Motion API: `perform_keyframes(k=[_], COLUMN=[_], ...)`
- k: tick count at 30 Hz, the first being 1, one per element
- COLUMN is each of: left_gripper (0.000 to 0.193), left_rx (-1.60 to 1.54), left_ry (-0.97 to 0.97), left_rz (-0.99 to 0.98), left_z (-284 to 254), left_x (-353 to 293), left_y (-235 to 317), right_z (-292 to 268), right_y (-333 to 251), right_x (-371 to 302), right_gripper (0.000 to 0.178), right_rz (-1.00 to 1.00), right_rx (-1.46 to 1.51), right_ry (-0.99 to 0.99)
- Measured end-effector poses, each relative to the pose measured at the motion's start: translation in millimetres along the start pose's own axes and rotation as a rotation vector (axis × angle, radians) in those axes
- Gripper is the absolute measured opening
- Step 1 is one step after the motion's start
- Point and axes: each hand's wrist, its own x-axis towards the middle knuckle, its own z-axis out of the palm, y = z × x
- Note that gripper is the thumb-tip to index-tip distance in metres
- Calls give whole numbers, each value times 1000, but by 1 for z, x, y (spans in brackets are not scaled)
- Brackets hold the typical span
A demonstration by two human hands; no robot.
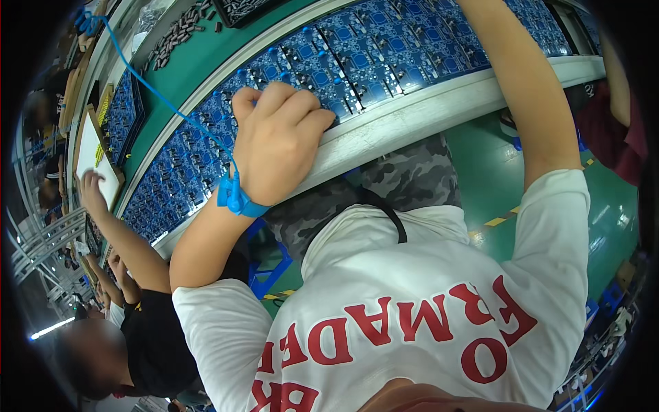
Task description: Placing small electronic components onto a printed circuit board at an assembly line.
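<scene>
Blue circuit boards (405,48) lie side by side in a long row on the line, studded with small parts and a few round blue pieces. Over the boards, beside the pale metal rail (425,106), is my left hand (281,137) with its fingers curled down. Its fingertips are mostly hidden, and I cannot make out what they hold. A blue wrist strap (237,199) circles that wrist, its coiled blue cord (165,103) running to the upper left. My right forearm (522,75) reaches across the boards past the top edge, so the right hand is out of the picture.
Loose dark cylindrical parts (175,41) lie on the green surface behind the line, near a black tray (250,9). At left, a co-worker's hand (93,189) is by a white panel (89,147). Another person's dark red sleeve (611,137) is at right.
</scene>
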Motion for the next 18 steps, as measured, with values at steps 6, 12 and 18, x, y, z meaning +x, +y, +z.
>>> perform_keyframes(k=[6, 12, 18], left_gripper=[12, 19, 15], left_rx=[-302, 44, 198], left_ry=[209, 118, 282], left_rz=[-13, -450, -237], left_z=[-18, 23, 32], left_x=[56, 130, 123], left_y=[-64, -148, -160], right_z=[-9, -44, -47], right_y=[-6, -28, -91], right_x=[-2, -15, -53], right_gripper=[21, 20, 19], right_rz=[-196, -187, -390], right_rx=[-198, -160, 9], right_ry=[156, 69, -235])
